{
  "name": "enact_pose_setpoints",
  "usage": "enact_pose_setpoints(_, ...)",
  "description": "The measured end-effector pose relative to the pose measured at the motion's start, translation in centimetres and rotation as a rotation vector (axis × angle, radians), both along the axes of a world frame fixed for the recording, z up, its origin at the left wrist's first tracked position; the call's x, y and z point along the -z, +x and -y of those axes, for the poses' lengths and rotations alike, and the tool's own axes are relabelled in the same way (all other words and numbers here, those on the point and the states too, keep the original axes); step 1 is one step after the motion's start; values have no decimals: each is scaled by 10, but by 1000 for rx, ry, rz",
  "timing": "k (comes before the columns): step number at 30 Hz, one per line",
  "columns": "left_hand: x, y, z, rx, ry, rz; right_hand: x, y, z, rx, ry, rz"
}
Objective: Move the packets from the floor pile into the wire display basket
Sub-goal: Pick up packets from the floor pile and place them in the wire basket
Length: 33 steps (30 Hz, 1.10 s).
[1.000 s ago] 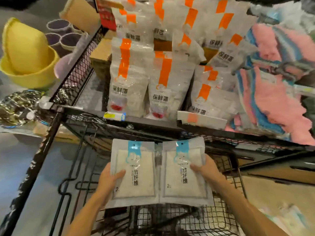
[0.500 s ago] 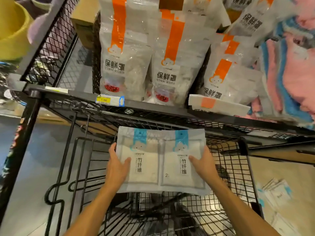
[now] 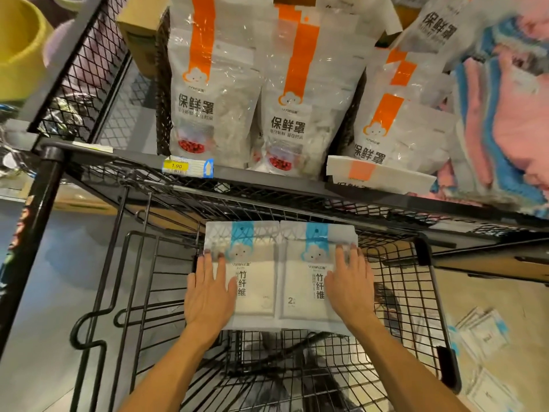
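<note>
Both hands flat on twin blue-topped packets [image 3: 280, 272], side by side, tucked inside wire basket [image 3: 416, 295] under shelf edge. Left hand [image 3: 209, 292] fingers straight, slightly spread, pressing left packet. Right hand [image 3: 347, 288] same on right packet, fingers extended together. More packets in floor pile [image 3: 481, 331] at right. Orange-striped bags [image 3: 208, 93] on shelf above

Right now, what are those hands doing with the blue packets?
A person is putting two blue-labelled packets into the black wire basket under the shelf. The left hand lies flat on the left packet and the right hand on the right packet, side by side. More packets wait on the floor.
</note>
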<state>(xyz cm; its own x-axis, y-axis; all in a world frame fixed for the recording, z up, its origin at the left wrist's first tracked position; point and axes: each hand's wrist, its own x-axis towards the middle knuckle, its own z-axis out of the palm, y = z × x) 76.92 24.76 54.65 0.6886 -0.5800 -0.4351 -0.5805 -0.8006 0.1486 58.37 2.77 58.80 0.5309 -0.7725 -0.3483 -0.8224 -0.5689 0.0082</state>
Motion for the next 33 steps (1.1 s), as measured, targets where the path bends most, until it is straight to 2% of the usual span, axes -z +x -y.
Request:
enact_pose_setpoints(3,-15,0,1,24,-71,70,-10,-4,1,-60,3,-27)
enact_pose_setpoints(10,-68,12,20,80,-153,85,-62,-10,2,-1,-30,54)
enact_pose_setpoints(20,-189,7,65,208,-208,183,-165,-23,9,34,-51,233)
enact_pose_setpoints(26,-258,-26,108,262,-344,250,-234,-58,21,80,-50,325)
enact_pose_setpoints(33,-324,-121,154,369,-452,267,-299,-157,37,115,-143,387)
